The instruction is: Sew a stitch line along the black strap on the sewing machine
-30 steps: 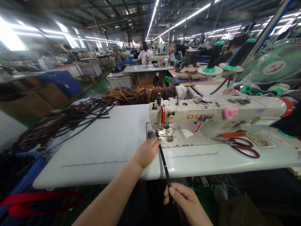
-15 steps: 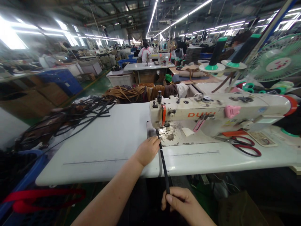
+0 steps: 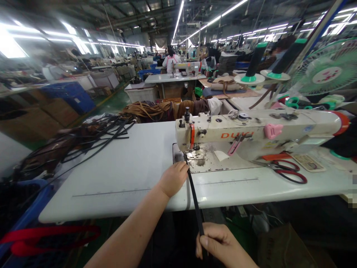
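A narrow black strap (image 3: pixel 195 199) runs from under the needle area of a white sewing machine (image 3: pixel 223 128) down over the table's front edge. Close to the presser foot, my left hand (image 3: pixel 174 178) lies on the table with its fingers pressed together on the strap. Below the edge, my right hand (image 3: pixel 216 242) pinches the strap between thumb and fingers. The strap's lower end is hidden by the right hand and the dark area beneath.
Red-handled scissors (image 3: pixel 291 171) lie right of the machine. Black straps (image 3: pixel 111 128) pile up at the table's left, above a blue basket (image 3: pixel 41 190). Thread cones (image 3: pixel 255 61) and a green fan (image 3: pixel 326 74) stand at the right; a person (image 3: pixel 171 61) sits ahead.
My right hand has moved slightly down and right, still on the strap. The left hand stays by the presser foot. The whole view has shifted a little.
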### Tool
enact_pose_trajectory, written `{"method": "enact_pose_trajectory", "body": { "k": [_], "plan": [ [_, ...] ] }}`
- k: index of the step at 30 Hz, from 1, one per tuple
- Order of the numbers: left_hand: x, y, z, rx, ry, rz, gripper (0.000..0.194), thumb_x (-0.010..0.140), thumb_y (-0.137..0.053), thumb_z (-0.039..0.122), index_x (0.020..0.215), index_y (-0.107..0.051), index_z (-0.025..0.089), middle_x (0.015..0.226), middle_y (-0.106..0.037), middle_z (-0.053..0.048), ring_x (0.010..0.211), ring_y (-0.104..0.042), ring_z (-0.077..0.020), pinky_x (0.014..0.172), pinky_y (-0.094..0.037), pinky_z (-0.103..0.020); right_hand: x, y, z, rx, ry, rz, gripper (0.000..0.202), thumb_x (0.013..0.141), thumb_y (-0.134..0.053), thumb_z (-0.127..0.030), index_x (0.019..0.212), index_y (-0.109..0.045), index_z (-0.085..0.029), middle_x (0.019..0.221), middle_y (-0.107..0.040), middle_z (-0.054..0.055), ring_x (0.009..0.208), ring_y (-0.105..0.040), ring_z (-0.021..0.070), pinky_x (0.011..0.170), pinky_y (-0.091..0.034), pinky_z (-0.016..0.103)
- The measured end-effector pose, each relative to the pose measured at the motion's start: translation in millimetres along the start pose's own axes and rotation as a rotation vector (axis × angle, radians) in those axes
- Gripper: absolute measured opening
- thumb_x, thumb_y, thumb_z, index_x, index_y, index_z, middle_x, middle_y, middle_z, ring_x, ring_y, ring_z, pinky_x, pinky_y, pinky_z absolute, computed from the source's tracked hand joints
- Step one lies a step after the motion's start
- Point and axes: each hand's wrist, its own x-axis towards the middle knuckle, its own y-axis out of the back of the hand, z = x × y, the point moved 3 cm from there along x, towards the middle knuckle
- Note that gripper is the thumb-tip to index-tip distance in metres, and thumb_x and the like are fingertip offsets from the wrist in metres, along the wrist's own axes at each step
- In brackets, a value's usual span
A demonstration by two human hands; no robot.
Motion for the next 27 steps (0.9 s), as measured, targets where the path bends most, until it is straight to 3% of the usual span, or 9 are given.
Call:
{"method": "enact_pose_trajectory", "body": {
  "k": [5, 10, 19, 27],
  "plan": [
    [2.6, -0.4, -1.4, -0.048, 0.047, -0.012, 0.022, 0.099, -0.054, 0.015, 0.12, -0.059, 0.016, 0.123, -0.068, -0.014, 0.119, -0.066, -0.0258, 0.107, -0.056, -0.043, -0.1, 5.1, 1.4, -0.063, 0.003, 0.076, 0.061, 0.097, -0.058, -0.068, 0.068, -0.076, -0.018, 0.069, -0.067, 0.005, 0.07, -0.061, 0.0194, 0.07, -0.043, 0.031],
    [3.0, -1.0, -1.8, -0.057, 0.076, -0.019, 0.025, 0.099, -0.054, 0.017, 0.122, -0.06, 0.015, 0.125, -0.068, -0.016, 0.121, -0.066, -0.0274, 0.108, -0.055, -0.045, -2.0, 6.6, 5.0, -0.043, 0.013, 0.061, 0.057, 0.098, -0.06, -0.065, 0.071, -0.077, -0.017, 0.071, -0.063, 0.004, 0.068, -0.059, 0.0177, 0.067, -0.042, 0.03],
    [0.3, 2.7, 1.2, 0.036, -0.032, 0.038, 0.015, 0.101, -0.051, 0.016, 0.108, -0.064, 0.016, 0.116, -0.07, -0.014, 0.11, -0.069, -0.0241, 0.101, -0.058, -0.039, 2.4, 10.8, 5.2, -0.081, 0.107, 0.15, 0.046, 0.097, -0.064, -0.06, 0.076, -0.072, -0.02, 0.085, -0.063, 0.005, 0.085, -0.061, 0.0217, 0.079, -0.043, 0.031],
    [1.7, 0.9, 2.0, 0.023, -0.029, 0.038, 0.013, 0.1, -0.052, 0.017, 0.104, -0.064, 0.017, 0.114, -0.07, -0.013, 0.108, -0.069, -0.0241, 0.1, -0.059, -0.04, 16.0, 11.4, 13.5, -0.007, -0.019, 0.298, 0.043, 0.095, -0.062, -0.058, 0.081, -0.071, -0.019, 0.08, -0.069, 0.005, 0.081, -0.062, 0.0229, 0.078, -0.045, 0.033]
  ]
}}
